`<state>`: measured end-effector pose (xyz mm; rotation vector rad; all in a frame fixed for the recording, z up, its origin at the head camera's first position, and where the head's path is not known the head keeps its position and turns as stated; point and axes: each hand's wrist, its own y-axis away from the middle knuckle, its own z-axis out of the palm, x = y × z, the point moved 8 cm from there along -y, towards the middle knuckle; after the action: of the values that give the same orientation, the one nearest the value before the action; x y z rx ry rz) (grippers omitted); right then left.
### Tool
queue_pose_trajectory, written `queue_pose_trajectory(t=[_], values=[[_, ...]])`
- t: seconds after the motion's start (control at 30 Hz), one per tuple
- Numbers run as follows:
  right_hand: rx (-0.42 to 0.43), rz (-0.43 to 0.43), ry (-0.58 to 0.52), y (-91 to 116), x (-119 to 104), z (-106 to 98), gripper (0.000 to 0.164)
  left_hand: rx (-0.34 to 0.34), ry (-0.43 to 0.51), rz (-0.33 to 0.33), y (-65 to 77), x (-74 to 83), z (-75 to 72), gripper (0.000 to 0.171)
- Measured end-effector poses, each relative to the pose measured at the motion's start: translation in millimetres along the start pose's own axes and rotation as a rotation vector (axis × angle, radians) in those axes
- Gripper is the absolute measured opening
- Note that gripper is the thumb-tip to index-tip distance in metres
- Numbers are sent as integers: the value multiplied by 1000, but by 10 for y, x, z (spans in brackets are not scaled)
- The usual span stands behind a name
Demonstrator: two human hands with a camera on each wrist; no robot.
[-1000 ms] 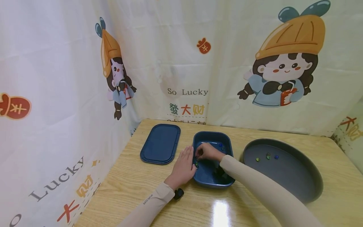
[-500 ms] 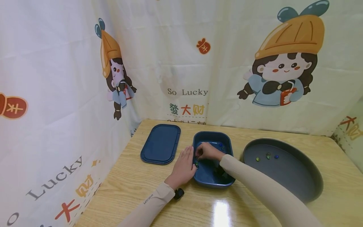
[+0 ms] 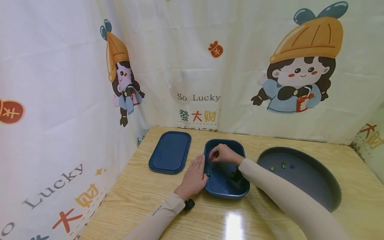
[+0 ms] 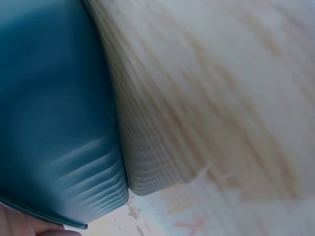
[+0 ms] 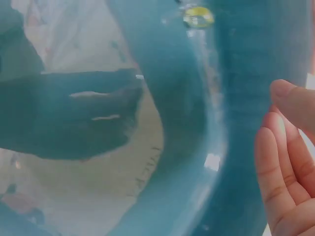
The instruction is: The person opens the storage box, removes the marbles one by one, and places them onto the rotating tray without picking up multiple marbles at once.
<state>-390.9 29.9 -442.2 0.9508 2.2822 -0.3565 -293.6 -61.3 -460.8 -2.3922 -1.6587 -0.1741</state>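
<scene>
A deep blue plastic container (image 3: 220,186) stands mid-table. My left hand (image 3: 194,175) lies straight-fingered along its left rim, thumb side toward the container. The left wrist view shows the container's ribbed outer wall (image 4: 59,118) and a bit of that hand's fingers (image 4: 19,222) at the rim. Inside the container, my right hand (image 3: 225,155) is raised near the left wall, thumb and fingertips pinched together. The marble in that pinch is hidden by the fingers. Glass marbles (image 3: 208,174) lie at the left wall; a yellow one (image 5: 198,17) shows in the right wrist view.
A flat blue lid (image 3: 170,151) lies on the wooden table (image 3: 129,190) at the left. To the right stands a large dark grey round pan (image 3: 303,186) holding a green marble (image 3: 272,169), a multicoloured marble (image 3: 283,165) and a blue marble (image 3: 292,166). Printed curtains (image 3: 240,83) enclose the table.
My right hand has lifted from the container's left side, moving slightly back and right. A marble by its fingertips no longer shows there. My left hand has stayed in place.
</scene>
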Motion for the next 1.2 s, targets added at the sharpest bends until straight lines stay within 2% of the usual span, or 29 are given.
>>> queue_pose_trajectory(t=[0.33,0.67,0.87,1.2], values=[[51,-57,-36,232,-153,-304,13,-8,3,-6,1,0,6,65],[58,-47,-58,566,-215,-605,13,-17,13,-6,21,7,-5,64],[71,-19,-58,811,-150,-804,14,-17,13,-3,25,10,-9,64],[117,57,-26,1301,113,-1059,12,-9,16,-7,16,1,-11,65]])
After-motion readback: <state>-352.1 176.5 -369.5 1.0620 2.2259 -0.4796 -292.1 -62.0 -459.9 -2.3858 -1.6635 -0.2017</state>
